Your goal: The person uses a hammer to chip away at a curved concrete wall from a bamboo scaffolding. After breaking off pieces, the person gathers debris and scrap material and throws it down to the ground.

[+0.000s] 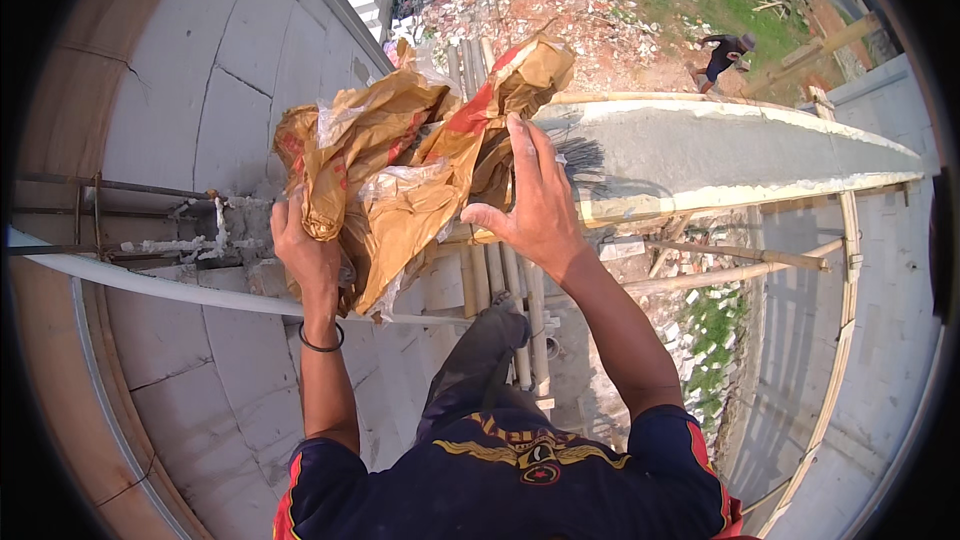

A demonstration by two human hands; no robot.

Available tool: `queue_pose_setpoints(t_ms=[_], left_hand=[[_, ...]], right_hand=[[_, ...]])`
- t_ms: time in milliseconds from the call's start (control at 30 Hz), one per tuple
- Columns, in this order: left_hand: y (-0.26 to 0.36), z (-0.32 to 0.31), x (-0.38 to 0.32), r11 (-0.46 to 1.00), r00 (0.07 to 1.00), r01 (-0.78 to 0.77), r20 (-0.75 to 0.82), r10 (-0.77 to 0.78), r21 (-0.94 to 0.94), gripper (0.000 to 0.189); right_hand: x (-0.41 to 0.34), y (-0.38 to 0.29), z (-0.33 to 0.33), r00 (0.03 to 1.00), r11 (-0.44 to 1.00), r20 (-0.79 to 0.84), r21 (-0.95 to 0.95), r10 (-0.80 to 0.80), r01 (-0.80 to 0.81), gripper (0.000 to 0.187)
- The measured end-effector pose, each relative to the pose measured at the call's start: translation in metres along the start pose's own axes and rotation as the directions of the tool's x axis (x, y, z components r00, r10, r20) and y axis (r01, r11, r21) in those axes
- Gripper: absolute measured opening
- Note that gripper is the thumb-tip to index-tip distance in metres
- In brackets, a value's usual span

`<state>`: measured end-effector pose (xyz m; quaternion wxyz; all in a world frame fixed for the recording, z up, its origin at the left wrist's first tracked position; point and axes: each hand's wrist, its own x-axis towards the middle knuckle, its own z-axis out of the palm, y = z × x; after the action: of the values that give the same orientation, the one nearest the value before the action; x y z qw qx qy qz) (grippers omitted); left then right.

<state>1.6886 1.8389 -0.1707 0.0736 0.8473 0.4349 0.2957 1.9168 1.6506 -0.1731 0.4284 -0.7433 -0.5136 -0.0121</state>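
A crumpled brown paper sack [409, 195] with red print and torn clear plastic lining is in front of me, above a concrete beam [675, 150]. My left hand [306, 240] grips the sack's lower left edge, its fingers partly hidden by the paper. At the sack's right side, my right hand [536, 202] is spread, thumb and fingers apart, with the palm side near the paper; whether it touches is unclear. Just behind that hand, a bundle of dark wire bristles [581, 161] lies on the beam.
Pale block walls [225, 90] rise at left and right. Steel bars [150, 184] jut near the left wall. Bamboo poles [517, 315] stand below by my leg, high above the ground. Rubble [540, 0] covers the ground ahead, where another person [724, 58] walks.
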Motion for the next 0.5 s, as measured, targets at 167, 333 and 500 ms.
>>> queue_pose_setpoints(t_ms=[167, 333, 500], left_hand=[[0.014, -0.036, -0.01, 0.991, 0.947, 0.129, -0.294, -0.132, -0.028, 0.051], [0.005, -0.04, -0.013, 0.943, 0.906, 0.095, 0.364, -0.214, 0.318, 0.074], [0.028, -0.079, 0.012, 0.951, 0.926, 0.039, 0.347, -0.15, 0.308, 0.059]], right_hand=[[0.08, -0.029, 0.067, 0.971, 0.91, -0.027, 0.343, -0.239, 0.233, 0.081], [0.102, -0.048, 0.142, 0.918, 0.907, 0.079, 0.209, -0.389, 0.366, 0.043], [0.084, -0.029, 0.094, 0.961, 0.936, -0.033, 0.223, -0.273, 0.274, 0.031]])
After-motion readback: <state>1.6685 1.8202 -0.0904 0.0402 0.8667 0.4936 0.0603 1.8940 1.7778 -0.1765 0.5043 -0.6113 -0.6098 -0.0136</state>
